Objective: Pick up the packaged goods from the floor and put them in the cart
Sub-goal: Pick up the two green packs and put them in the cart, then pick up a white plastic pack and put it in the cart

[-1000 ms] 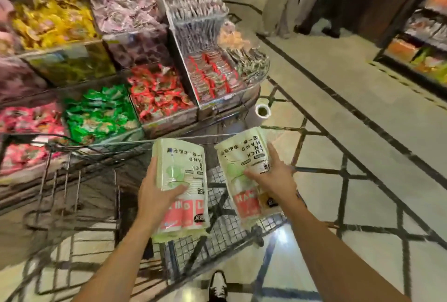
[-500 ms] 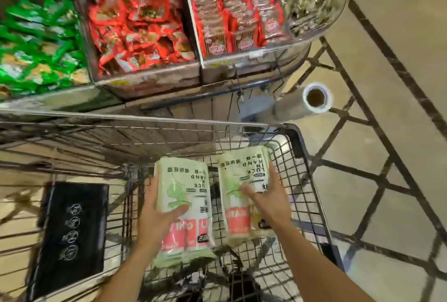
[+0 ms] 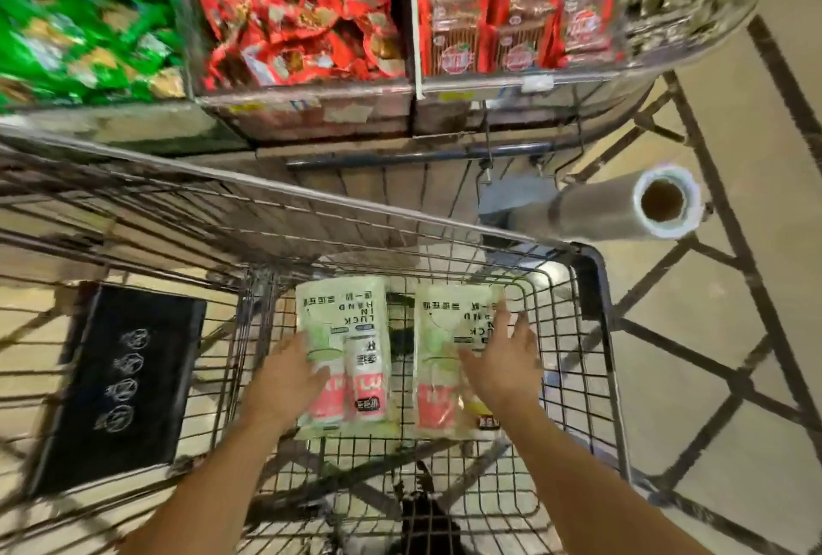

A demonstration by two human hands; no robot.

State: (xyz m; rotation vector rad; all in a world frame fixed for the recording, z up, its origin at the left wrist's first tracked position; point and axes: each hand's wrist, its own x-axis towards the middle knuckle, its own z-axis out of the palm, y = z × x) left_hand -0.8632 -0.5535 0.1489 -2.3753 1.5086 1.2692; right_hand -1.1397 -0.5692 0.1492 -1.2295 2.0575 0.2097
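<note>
Two pale green packages with pink labels lie side by side on the wire floor of the shopping cart (image 3: 598, 287). My left hand (image 3: 284, 381) rests on the left edge of the left package (image 3: 356, 318); its fingers are blurred and lie on top of the pack. My right hand (image 3: 502, 363) hovers over the right package (image 3: 445, 332) with fingers spread, at most brushing it.
A snack display stands right behind the cart, with bins of red packets (image 3: 302, 7) and green packets (image 3: 75, 20). A roll of plastic bags (image 3: 662, 203) sticks out by the cart's far right corner. A black panel (image 3: 120, 381) lies in the cart's left section. Tiled floor (image 3: 711, 376) lies to the right.
Both hands carried the packages down into the cart basket. The packages now lie on the cart floor, and my right hand has let go and spread its fingers.
</note>
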